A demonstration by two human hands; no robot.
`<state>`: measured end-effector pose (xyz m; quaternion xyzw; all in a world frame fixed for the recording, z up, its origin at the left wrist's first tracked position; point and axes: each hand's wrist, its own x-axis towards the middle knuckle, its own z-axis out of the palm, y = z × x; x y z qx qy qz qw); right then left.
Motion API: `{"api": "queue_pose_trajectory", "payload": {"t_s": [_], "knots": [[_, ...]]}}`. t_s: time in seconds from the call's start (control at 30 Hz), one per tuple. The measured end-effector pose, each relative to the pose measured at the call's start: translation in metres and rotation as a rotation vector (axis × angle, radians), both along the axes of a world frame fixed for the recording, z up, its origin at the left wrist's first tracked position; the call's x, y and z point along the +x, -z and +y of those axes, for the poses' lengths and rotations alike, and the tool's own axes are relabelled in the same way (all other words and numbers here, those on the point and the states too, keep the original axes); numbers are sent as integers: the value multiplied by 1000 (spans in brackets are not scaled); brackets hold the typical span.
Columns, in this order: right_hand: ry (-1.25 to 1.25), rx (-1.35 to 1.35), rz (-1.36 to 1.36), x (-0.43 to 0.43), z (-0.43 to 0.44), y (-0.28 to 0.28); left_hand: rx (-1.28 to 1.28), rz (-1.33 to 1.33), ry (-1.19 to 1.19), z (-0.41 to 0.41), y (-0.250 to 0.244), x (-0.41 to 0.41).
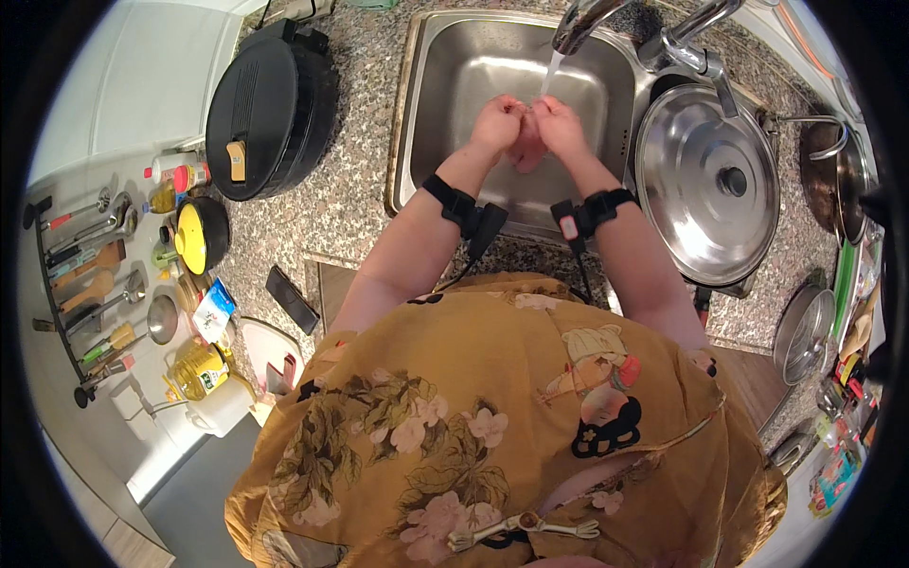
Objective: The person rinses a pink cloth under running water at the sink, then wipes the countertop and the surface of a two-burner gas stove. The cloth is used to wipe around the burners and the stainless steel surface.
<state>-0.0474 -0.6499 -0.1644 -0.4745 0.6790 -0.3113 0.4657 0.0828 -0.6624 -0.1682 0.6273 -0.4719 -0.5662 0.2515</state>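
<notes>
My left hand (pixel 497 124) and my right hand (pixel 560 126) are close together over the stainless steel sink (pixel 454 92). Between them they grip a pink piece of raw meat (pixel 528 148) by its upper end, and the rest hangs down towards me. Its exact kind is hard to tell. Running water (pixel 551 72) falls from the chrome faucet (pixel 586 27) onto or just beyond my fingertips. Black straps with small devices are around both my wrists.
Right of the sink sits a large pan with a steel lid (pixel 710 184). A black round electric appliance (pixel 263 121) stands on the granite counter to the left, with a yellow-lidded pot (pixel 190 236) and a smartphone (pixel 292 299) nearer me. Utensils hang from a wall rail (pixel 62 305).
</notes>
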Motion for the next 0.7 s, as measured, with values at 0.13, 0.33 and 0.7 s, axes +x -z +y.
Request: {"api": "queue_pose_trajectory", "payload": {"t_s": [0.13,0.33,0.7], "knots": [[-60,91,126,-11,-13,47,150,135,-19,6,-23,-4],[374,269,-748,-17,5,18,339,381,-258,-4,-19,0],[336,132,-682,-9,-3,11,531,515,-311,-20,-9,-19]]}}
